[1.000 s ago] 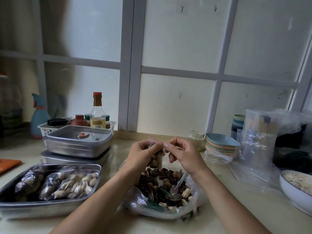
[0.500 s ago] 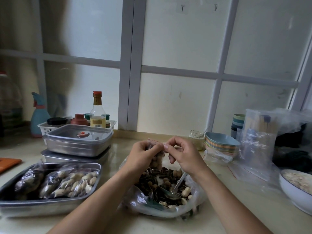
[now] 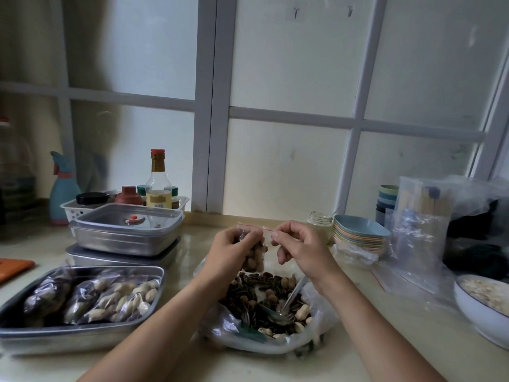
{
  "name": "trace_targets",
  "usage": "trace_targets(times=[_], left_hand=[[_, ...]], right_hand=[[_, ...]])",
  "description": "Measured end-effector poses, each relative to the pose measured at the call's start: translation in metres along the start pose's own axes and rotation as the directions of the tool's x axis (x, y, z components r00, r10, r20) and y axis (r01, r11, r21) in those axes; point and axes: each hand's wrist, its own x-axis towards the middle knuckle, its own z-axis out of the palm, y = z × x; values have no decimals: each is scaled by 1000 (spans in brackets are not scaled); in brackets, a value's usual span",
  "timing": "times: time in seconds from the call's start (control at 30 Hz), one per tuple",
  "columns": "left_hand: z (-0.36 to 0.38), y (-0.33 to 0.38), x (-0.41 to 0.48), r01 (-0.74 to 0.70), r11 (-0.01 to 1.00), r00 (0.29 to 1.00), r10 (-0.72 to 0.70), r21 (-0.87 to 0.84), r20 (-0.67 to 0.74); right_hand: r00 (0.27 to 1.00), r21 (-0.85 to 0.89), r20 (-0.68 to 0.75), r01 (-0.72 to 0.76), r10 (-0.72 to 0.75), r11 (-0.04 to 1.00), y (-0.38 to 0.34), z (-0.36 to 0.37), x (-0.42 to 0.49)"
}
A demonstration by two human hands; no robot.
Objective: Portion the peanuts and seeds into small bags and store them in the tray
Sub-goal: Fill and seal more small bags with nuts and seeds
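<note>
Head cam: I'm seeing my left hand gripping the small bag of peanuts near its top, fingers curling round it. My right hand is pinching the bag's red-lined top edge. The bag is hanging upright just above the big open bag of peanuts & seeds, w/ a spoon lying in it. The tray is sitting on the table at left, holding several filled bags.

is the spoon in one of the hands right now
No, the spoon lies in the big bag of peanuts and seeds, while the left hand and right hand both hold the small bag.
</note>
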Motion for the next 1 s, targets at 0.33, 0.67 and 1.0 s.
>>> trace_targets(times=[0.33, 0.67, 1.0], left_hand=[[3, 0, -1, -10, 1000, 999, 9, 22, 36], [2, -2, -1, -1, 1000, 999, 1, -11, 37], [1, -3, -1, -2, 1000, 999, 3, -20, 35]], right_hand=[[999, -54, -24, 31, -33, 998, 1, 1, 0], [996, -110, -29, 84, -88, 990, -2, 3, -1], [998, -52, 4, 64, -64, 997, -4, 4, -4]])
